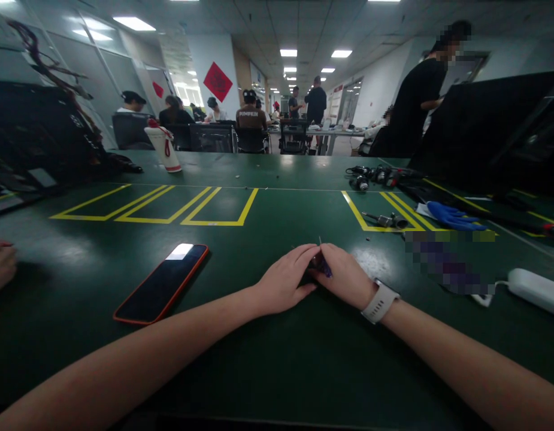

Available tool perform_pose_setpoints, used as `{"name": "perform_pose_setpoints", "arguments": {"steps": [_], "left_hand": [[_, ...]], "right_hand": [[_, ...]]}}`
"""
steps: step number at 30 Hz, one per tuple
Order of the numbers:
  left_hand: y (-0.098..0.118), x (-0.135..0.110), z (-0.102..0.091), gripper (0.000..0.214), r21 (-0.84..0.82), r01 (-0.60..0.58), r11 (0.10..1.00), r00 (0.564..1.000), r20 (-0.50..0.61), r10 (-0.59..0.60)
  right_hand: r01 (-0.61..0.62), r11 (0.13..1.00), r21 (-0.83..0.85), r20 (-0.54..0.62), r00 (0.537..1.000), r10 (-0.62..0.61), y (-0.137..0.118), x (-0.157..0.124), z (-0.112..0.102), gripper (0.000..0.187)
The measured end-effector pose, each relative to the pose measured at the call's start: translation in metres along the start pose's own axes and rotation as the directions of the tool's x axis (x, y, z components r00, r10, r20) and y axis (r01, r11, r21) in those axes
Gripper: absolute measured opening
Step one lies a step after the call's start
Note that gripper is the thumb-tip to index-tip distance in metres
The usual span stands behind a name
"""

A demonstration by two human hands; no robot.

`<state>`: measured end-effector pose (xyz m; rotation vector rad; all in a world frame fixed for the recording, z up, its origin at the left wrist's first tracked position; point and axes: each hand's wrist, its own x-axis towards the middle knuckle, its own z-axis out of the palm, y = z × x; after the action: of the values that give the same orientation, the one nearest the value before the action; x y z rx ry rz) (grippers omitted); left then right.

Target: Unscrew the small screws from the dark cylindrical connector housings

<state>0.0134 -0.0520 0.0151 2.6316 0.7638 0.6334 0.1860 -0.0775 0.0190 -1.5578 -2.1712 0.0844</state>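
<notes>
Showing between left hand [281,280] and right hand [347,276]: purplish object [325,267], mostly hidden.

Purple item [326,269] mostly hidden by hands [285,276]; co-worker's hand [0,267] cut off left.

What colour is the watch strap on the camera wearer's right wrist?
The watch strap looks pale grey; the head view shows it best.

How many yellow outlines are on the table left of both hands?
3, in a row: the left outline, the middle outline and the right outline, nearest the left hand. A yellow strip at the far left may be another, partly hidden.
</notes>
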Motion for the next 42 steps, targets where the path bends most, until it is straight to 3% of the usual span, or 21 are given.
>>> {"name": "perform_pose_setpoints", "arguments": {"steps": [5,13,19,22,24,28,30,33,37,42], "left_hand": [[0.006,-0.001,0.008,0.068,-0.002,0.063,0.998,0.998,0.028,-0.063],[0.008,-0.002,0.009,0.042,0.052,0.087,0.995,0.996,-0.026,-0.086],[0.007,-0.005,0.001,0.028,0.136,0.011,0.991,1.0,-0.021,-0.008],[0.007,-0.007,0.0,0.03,0.144,0.031,0.989,0.999,-0.026,-0.027],[0.006,-0.008,-0.001,0.032,0.093,0.073,0.993,0.997,-0.026,-0.071],[0.0,-0.01,-0.001,0.033,-0.116,0.157,0.981,0.985,-0.053,-0.164],[-0.003,-0.009,0.0,0.034,-0.268,0.193,0.944,0.972,-0.082,-0.221],[-0.005,-0.007,0.003,0.035,-0.511,0.265,0.818,0.935,-0.071,-0.347],[0.001,-0.004,0.002,0.038,-0.685,0.364,0.631,0.878,0.027,-0.478],[0.004,-0.004,-0.003,0.038,-0.731,0.408,0.547,0.846,0.078,-0.527]], "right_hand": [[-0.081,0.98,0.182,-0.011,0.996,0.085,-0.014,-0.011,-0.001,0.013],[-0.1,0.936,0.337,0.012,0.995,0.102,-0.016,-0.015,-0.002,0.005],[-0.086,0.922,0.377,-0.011,0.995,0.098,0.0,-0.015,-0.013,0.011],[-0.132,0.892,0.431,-0.069,0.981,0.179,0.021,-0.012,-0.025,0.017],[-0.19,0.822,0.537,-0.117,0.948,0.296,0.036,-0.009,-0.034,0.021],[-0.261,0.643,0.72,-0.162,0.837,0.522,0.065,-0.004,-0.045,0.018],[-0.286,0.62,0.731,-0.166,0.807,0.567,0.077,-0.002,-0.046,0.015],[-0.316,0.614,0.723,-0.163,0.786,0.596,0.091,-0.002,-0.043,0.015],[-0.325,0.588,0.741,-0.131,0.788,0.601,0.094,-0.002,-0.034,0.017],[-0.265,0.585,0.766,-0.076,0.867,0.493,0.068,-0.004,-0.034,0.024]]}}
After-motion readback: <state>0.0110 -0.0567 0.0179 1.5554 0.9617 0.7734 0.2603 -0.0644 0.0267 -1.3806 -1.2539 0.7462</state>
